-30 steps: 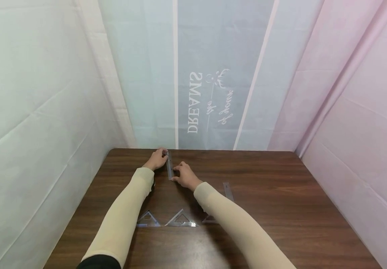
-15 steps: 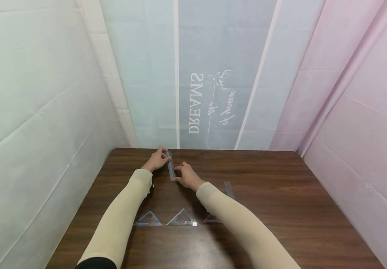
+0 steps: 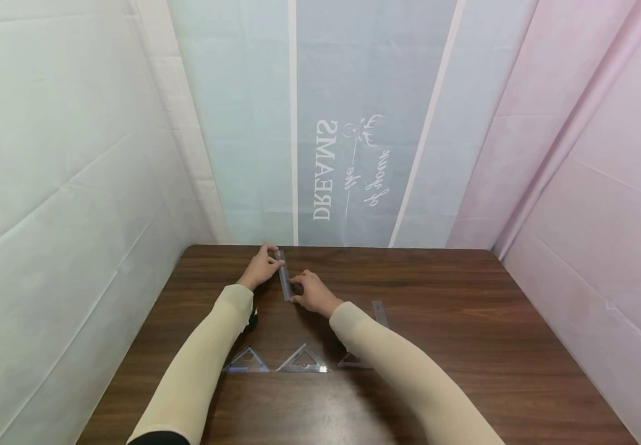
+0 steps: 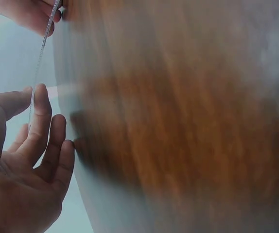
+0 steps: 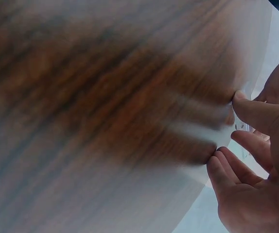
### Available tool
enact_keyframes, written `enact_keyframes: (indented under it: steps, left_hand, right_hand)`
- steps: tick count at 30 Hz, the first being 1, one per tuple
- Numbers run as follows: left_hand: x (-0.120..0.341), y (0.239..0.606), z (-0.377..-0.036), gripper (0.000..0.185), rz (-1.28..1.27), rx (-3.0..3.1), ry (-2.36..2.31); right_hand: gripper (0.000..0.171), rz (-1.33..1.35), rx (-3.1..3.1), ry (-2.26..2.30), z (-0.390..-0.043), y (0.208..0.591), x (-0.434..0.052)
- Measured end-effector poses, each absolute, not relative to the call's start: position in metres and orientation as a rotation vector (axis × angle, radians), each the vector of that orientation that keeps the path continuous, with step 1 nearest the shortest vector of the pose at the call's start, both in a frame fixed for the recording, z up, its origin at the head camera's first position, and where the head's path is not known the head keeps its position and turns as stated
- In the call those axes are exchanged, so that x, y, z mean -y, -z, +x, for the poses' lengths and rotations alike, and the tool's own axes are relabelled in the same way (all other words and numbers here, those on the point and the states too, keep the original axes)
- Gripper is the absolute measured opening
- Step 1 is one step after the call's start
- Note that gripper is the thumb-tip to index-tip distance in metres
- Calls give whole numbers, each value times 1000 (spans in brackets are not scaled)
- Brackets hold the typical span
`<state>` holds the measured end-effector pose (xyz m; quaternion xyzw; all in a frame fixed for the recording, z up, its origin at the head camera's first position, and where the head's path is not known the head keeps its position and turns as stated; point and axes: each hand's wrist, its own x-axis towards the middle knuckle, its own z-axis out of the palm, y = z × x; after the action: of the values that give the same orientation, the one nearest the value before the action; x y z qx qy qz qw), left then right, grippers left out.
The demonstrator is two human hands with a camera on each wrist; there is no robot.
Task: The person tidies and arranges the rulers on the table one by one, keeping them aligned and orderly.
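Note:
A clear plastic ruler is held toward the back of the wooden table, pointing away from me. Its far end sits between the thumb and forefinger of my left hand. My right hand pinches the near end from the right side. From the left wrist, the ruler appears nearly edge-on, with my left hand low and the right hand at the top. In the right wrist view, my right hand hides most of the ruler.
Clear set squares lie nearer me: one at left, a middle set square, and a third set square partly under the right sleeve. Another clear strip, ruler-like, is also partly covered. Fabric walls enclose the table.
The ruler and both hands have shifted very slightly right and toward me. The hold of both hands stays the same, and the set squares lie where they were.

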<state>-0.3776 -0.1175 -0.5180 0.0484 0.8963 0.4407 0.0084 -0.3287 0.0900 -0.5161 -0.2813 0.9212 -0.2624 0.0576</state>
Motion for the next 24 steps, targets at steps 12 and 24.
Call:
enact_keyframes:
  steps: [12, 24]
  left_hand:
    - [109, 523, -364, 53, 110, -2778, -1519]
    - [97, 517, -356, 61, 169, -2740, -1656]
  right_hand:
    - [57, -822, -2788, 935, -312, 517, -102]
    - [57, -761, -2781, 1106, -293, 509, -111]
